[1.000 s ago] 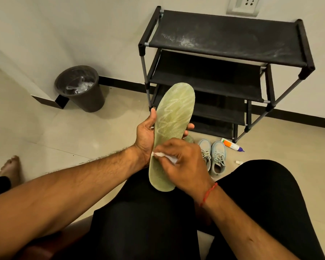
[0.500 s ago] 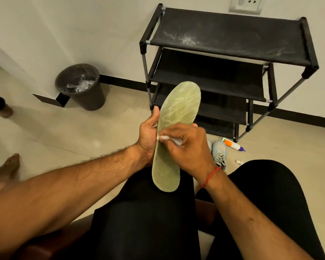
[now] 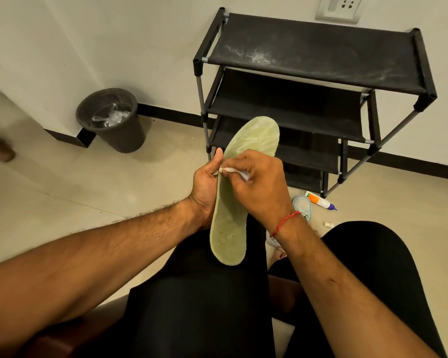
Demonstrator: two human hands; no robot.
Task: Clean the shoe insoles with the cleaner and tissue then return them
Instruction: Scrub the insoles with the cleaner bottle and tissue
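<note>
Green insole (image 3: 229, 228) stood frame centre, heel on black-clad thigh. Left hand (image 3: 204, 187) gripped its left edge; right hand (image 3: 259, 184) pinched white tissue (image 3: 234, 171) against it. Cleaner bottle (image 3: 318, 200) lay right of centre, beside shoe rack (image 3: 316, 55).

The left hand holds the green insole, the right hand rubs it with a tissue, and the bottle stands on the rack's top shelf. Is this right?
Only the bottle is wrong: the head view shows it lying on the floor beside the rack. Left hand, right hand, insole and tissue are right.
</note>
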